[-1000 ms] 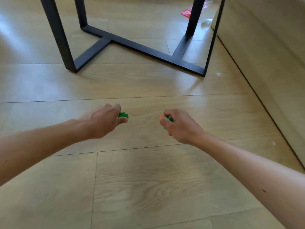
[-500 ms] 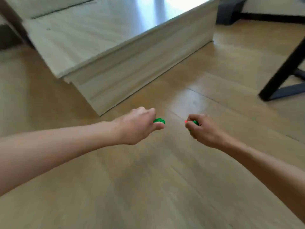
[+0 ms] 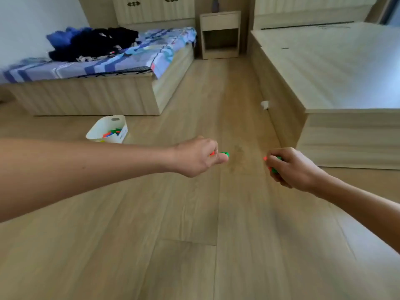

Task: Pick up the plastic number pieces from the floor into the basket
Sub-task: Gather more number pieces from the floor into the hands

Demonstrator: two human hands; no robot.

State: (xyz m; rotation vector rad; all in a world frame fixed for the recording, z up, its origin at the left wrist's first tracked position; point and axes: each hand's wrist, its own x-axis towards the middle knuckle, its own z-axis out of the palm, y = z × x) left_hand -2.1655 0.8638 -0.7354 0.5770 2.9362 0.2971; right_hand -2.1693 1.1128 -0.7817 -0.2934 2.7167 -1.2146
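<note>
Both hands loaded: left hand (image 3: 195, 158) curled round a left batch (image 3: 224, 153) of green and orange number pieces, right hand (image 3: 292, 167) fisted on a right batch (image 3: 273, 164), same colours poking out. Basket (image 3: 100, 128) is on the floor (image 3: 194, 234) ahead-left, near the bed (image 3: 97, 98), some pieces already inside. Looks like carry-and-drop. Keep both grips tight until over the rim, go low, release one hand at a time so nothing bounces out
</note>
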